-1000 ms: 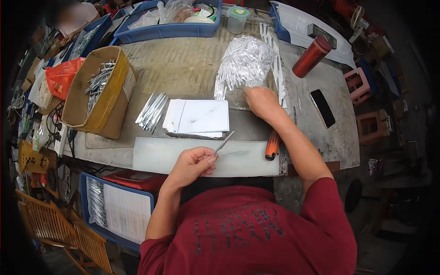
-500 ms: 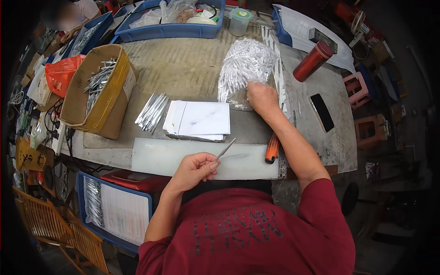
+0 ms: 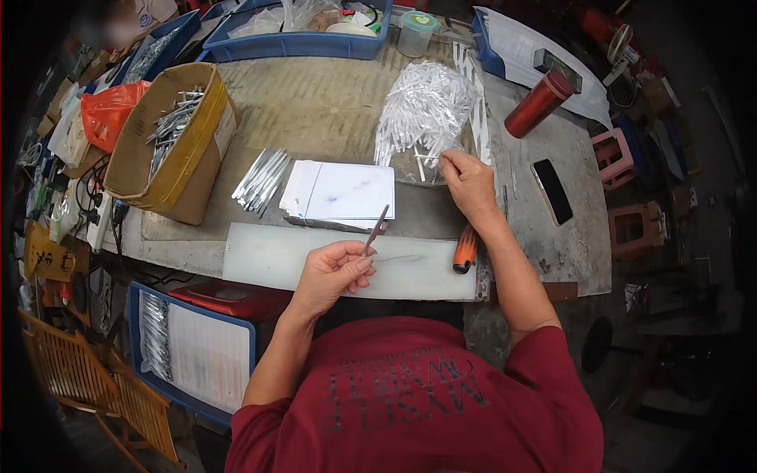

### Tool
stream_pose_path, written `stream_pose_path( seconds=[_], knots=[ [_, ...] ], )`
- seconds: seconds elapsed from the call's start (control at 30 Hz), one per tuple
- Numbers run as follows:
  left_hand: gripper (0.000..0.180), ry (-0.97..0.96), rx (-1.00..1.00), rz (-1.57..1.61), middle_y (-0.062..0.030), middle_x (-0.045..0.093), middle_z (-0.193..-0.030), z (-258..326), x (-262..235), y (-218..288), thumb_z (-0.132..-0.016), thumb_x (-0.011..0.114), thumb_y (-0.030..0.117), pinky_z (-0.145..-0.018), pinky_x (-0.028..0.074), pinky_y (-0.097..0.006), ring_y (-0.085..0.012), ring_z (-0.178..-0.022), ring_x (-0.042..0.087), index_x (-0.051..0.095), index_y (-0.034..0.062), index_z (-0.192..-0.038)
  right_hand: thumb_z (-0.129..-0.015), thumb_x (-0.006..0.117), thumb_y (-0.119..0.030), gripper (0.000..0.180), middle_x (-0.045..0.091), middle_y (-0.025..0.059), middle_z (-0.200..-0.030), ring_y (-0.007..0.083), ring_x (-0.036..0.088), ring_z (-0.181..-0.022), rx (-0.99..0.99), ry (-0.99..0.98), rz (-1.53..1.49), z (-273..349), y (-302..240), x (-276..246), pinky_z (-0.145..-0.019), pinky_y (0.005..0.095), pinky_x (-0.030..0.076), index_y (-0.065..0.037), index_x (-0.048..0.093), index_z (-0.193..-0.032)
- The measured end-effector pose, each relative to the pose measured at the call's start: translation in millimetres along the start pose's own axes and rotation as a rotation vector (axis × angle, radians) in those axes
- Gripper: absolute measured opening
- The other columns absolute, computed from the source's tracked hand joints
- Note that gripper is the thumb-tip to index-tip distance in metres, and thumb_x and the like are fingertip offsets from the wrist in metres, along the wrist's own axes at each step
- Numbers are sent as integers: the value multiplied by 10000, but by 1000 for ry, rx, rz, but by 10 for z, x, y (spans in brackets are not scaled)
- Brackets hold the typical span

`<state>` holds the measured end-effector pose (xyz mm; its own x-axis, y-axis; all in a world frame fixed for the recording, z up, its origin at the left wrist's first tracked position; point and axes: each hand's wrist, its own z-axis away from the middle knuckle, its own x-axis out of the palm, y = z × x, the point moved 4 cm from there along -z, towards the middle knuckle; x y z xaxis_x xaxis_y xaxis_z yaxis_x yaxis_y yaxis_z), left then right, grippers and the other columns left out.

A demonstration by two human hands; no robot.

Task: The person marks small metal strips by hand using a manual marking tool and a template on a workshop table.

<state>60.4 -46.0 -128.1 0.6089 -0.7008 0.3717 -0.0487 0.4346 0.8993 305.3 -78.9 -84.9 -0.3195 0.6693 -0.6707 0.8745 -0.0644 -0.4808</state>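
My left hand [image 3: 335, 276] pinches a thin, dark grey metal piece [image 3: 378, 226] between thumb and fingers. It points up and away over a pale, whitish board [image 3: 276, 256] at the table's near edge. To the right, my right hand [image 3: 473, 188] is closed at the near edge of a heap of thin white strips [image 3: 426, 102] on clear plastic. Its fingertips pinch what looks like one white strip [image 3: 426, 158]. Between the hands lies a stack of white paper sheets [image 3: 347, 193], with a bundle of silvery metal pieces [image 3: 262, 180] to its left.
A cardboard box [image 3: 189, 169] of metal pieces stands at left. An orange-and-black handle [image 3: 465, 251] lies beside my right forearm. Farther right are a phone [image 3: 553, 193] and a red flask [image 3: 538, 104]. Blue trays [image 3: 300, 49] and a lidded tub [image 3: 415, 35] line the far side.
My right hand has drawn back a little toward me and to the right from the heap, pulling strips loose at its edge. The metal piece in my left hand has tilted more upright.
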Motion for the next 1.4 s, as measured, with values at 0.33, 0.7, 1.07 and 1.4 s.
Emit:
stream_pose_path(
  seconds=[0.33, 0.7, 1.07, 1.4],
  knots=[
    [195, 25, 117, 22, -56, 594, -729, 14, -6, 124, -802, 565, 84, -468, 403, -158, -67, -585, 536, 565, -7, -974, -801, 528, -79, 108, 478, -32, -585, 19, 404, -515, 397, -202, -614, 186, -249, -260, -441, 179, 329, 16, 578, -815],
    [189, -105, -23, 197, -108, 609, -770, -93, 174, 212, -805, 555, 74, -451, 422, -168, -93, -560, 549, 555, -26, -965, -815, 555, -119, 110, 470, -46, -621, 21, 406, -538, 323, -571, -848, 389, -627, -125, -465, 165, 333, -13, 573, -839],
    [214, 111, 270, 69, -59, 606, -760, -37, 178, -2, -788, 578, 63, -477, 388, -143, -59, -586, 520, 559, -18, -985, -808, 572, -123, 133, 496, -36, -639, 8, 404, -571, 565, -433, -982, 748, -781, 262, -464, 158, 308, -6, 541, -752],
    [220, 153, 188, 67, -69, 607, -788, -32, 175, -113, -791, 571, 56, -490, 390, -159, -72, -597, 528, 553, -24, -995, -821, 555, -125, 168, 558, 9, -672, 39, 491, -630, 552, -416, -979, 756, -833, 275, -535, 187, 394, 11, 528, -726]
  ],
)
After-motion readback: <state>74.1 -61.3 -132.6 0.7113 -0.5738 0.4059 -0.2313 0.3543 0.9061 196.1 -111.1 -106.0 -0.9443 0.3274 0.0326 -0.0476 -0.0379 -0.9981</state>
